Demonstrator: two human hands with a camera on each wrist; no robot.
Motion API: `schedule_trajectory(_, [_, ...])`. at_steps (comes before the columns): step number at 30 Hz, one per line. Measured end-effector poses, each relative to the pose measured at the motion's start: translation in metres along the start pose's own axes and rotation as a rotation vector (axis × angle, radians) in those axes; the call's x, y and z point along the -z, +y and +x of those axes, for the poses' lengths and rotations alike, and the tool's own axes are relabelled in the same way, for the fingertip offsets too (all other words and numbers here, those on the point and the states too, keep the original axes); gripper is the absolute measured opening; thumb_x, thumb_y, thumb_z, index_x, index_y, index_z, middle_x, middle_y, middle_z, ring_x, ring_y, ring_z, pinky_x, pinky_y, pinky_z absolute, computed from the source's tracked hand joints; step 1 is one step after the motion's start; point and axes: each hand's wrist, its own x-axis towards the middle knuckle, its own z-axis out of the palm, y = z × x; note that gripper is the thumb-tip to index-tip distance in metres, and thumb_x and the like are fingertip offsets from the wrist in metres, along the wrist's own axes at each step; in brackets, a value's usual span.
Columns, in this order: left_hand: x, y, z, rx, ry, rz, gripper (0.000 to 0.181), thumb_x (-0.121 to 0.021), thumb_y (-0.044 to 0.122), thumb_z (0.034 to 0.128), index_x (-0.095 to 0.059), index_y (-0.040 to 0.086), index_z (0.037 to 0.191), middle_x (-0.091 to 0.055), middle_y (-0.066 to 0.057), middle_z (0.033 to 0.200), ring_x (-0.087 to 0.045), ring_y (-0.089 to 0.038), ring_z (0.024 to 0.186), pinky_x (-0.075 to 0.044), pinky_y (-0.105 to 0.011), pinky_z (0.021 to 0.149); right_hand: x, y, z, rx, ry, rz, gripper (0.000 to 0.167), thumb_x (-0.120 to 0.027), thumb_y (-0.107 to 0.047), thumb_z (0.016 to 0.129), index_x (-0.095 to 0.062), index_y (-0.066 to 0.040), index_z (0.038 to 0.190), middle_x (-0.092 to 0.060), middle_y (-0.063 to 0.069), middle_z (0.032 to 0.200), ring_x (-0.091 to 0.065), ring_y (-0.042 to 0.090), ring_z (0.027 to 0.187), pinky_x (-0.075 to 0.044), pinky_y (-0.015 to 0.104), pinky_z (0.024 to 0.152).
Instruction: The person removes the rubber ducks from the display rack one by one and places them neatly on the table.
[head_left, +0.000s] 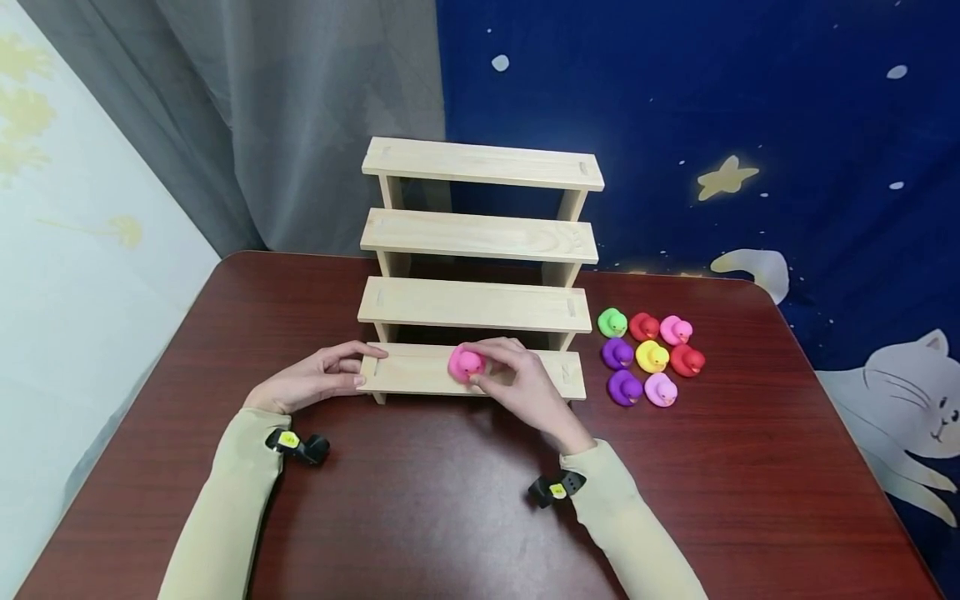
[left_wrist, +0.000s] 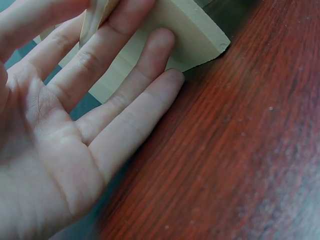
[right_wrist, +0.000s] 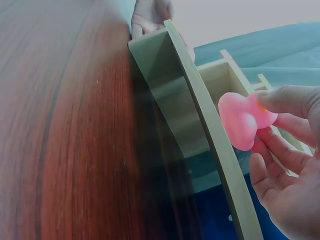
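My right hand pinches a pink rubber duck between thumb and fingers, over the middle of the lowest board of a pale wooden stepped shelf. In the right wrist view the duck appears just beside the board's edge; whether it touches the wood I cannot tell. At the left end of that same board, my left hand holds the shelf, one finger lying on top. The left wrist view has its lower fingers against the shelf's side panel, with the palm facing the camera.
Right of the shelf, several rubber ducks stand grouped on the dark red table, including a green duck, a yellow duck and a purple duck. Three higher boards rise behind the lowest one. A grey curtain hangs behind.
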Motion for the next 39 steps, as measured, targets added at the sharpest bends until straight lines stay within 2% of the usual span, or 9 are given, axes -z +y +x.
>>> schedule_trajectory(8, [0.001, 0.0, 0.001, -0.004, -0.01, 0.005, 0.042, -0.053, -0.004, 0.096, -0.045, 0.001, 0.137, -0.061, -0.024, 0.117, -0.06, -0.025, 0.105, -0.05, -0.037, 0.09, 0.007, 0.001, -0.004, -0.015, 0.017, 0.018, 0.038, -0.071, 0.009, 0.082, -0.064, 0.009, 0.119, -0.062, 0.022, 0.115, -0.052, 0.036, 0.101, -0.049, 0.054, 0.081])
schedule_trajectory(14, [0.003, 0.0, 0.002, -0.021, -0.031, 0.001, 0.042, -0.051, -0.005, 0.0965, -0.044, 0.001, 0.138, -0.061, -0.024, 0.117, -0.06, -0.025, 0.106, -0.05, -0.037, 0.09, 0.015, 0.001, -0.006, -0.011, 0.035, -0.014, 0.038, -0.071, 0.01, 0.081, -0.064, 0.009, 0.119, -0.062, 0.022, 0.114, -0.053, 0.036, 0.1, -0.047, 0.053, 0.081])
schedule_trajectory(25, [0.001, -0.002, 0.0, -0.008, -0.019, 0.013, 0.042, -0.053, -0.004, 0.0962, -0.045, 0.002, 0.137, -0.062, -0.023, 0.113, -0.06, -0.025, 0.103, -0.05, -0.035, 0.088, 0.028, 0.004, -0.015, 0.001, 0.059, -0.021, 0.037, -0.071, 0.011, 0.081, -0.064, 0.011, 0.117, -0.063, 0.024, 0.11, -0.054, 0.04, 0.093, -0.048, 0.053, 0.077])
schedule_trajectory(33, [0.001, -0.002, 0.001, -0.047, -0.029, -0.003, 0.043, -0.051, -0.006, 0.096, -0.043, -0.002, 0.138, -0.061, -0.025, 0.114, -0.06, -0.026, 0.103, -0.051, -0.035, 0.088, 0.051, 0.006, -0.026, 0.005, 0.065, -0.087, 0.037, -0.071, 0.011, 0.08, -0.064, 0.011, 0.116, -0.063, 0.024, 0.111, -0.055, 0.04, 0.089, -0.048, 0.049, 0.075])
schedule_trajectory(39, [-0.001, -0.002, 0.0, -0.042, -0.026, 0.002, 0.043, -0.05, -0.005, 0.0966, -0.043, 0.0, 0.139, -0.061, -0.023, 0.116, -0.06, -0.026, 0.105, -0.05, -0.036, 0.089, 0.07, 0.011, -0.041, 0.002, 0.094, -0.143, 0.037, -0.072, 0.012, 0.078, -0.065, 0.011, 0.115, -0.063, 0.023, 0.109, -0.055, 0.038, 0.086, -0.049, 0.042, 0.072])
